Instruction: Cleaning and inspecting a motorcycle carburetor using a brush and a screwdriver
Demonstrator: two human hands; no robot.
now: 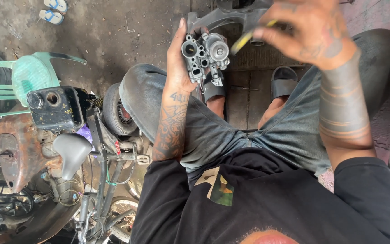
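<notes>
From my head camera, my left hand point(179, 61) is clamped around a grey cast-metal carburettor body point(205, 55), held above my knees. Its long axis runs roughly up and down the frame, round bores facing up at me. My right hand point(310, 28) pinches a thin yellow-handled tool point(242, 41), tip slanting down-left toward the carburettor.

Left hand point(181, 58) raised, grip closed, palm turned right; right hand point(310, 29) raised opposite, fingers pinched.
</notes>
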